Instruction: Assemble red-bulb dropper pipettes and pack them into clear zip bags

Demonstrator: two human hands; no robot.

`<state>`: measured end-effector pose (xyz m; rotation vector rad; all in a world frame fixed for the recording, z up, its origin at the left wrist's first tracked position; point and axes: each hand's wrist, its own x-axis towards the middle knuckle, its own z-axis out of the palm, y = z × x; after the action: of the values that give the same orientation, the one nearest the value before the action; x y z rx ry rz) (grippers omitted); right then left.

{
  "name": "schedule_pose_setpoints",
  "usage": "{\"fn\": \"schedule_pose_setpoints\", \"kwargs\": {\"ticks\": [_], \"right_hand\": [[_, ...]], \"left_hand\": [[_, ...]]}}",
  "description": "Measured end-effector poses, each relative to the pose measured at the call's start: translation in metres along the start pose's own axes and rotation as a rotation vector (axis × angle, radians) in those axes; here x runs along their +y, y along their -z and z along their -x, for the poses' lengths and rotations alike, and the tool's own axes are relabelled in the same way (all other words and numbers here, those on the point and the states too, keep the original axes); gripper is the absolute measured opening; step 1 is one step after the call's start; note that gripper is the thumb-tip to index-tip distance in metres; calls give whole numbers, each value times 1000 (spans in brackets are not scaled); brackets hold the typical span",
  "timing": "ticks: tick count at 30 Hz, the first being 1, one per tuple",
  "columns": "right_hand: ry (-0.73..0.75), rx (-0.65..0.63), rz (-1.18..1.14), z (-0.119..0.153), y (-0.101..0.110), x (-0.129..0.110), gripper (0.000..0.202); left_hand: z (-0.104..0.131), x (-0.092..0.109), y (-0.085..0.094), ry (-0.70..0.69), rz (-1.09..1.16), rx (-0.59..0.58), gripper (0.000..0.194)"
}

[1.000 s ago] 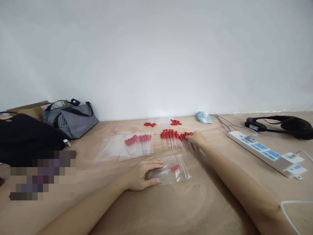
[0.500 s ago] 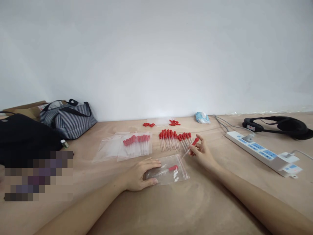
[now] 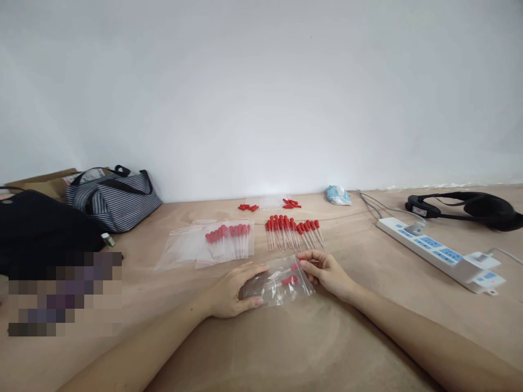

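A clear zip bag (image 3: 272,294) lies in front of me with one red-topped dropper (image 3: 289,280) inside. My left hand (image 3: 237,288) grips the bag's left end between thumb and fingers. At the bag's right end, my right hand (image 3: 322,272) pinches the red bulb of a second dropper (image 3: 296,266), whose glass tube lies within the bag. Behind the bag stretches a row of several red-topped droppers (image 3: 281,231). Left of that row, several more droppers (image 3: 229,234) lie on or in flat clear bags (image 3: 180,247); which of the two I cannot tell.
Red bulbs (image 3: 248,208) and glass tubes lie near the wall. A blue-white packet (image 3: 338,195), a white power strip (image 3: 433,250) with cables and a black headset strap (image 3: 486,209) are on the right. A striped bag (image 3: 122,201), black bag (image 3: 44,234) and small bottle (image 3: 108,239) stand left.
My right hand has moved left and toward me from beside the dropper row to the bag's opening. The dropper it holds has gone into the bag. My left hand has stayed in place.
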<state>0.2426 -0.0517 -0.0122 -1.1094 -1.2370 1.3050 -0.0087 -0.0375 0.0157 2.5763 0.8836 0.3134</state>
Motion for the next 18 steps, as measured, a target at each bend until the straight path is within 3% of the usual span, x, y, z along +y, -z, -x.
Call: {"fn": "schedule_pose_setpoints", "kwargs": {"ticks": [9, 13, 15, 18], "right_hand": [[37, -18, 162, -3, -6, 15, 34], [160, 57, 378, -22, 17, 10, 27], [232, 214, 537, -42, 41, 3, 14], [22, 565, 793, -74, 76, -7, 16]], "left_hand": [[0, -3, -2, -13, 0, 11, 55], [0, -4, -2, -16, 11, 14, 55], [0, -4, -2, -18, 15, 9, 55], [0, -3, -1, -24, 11, 0, 54]]}}
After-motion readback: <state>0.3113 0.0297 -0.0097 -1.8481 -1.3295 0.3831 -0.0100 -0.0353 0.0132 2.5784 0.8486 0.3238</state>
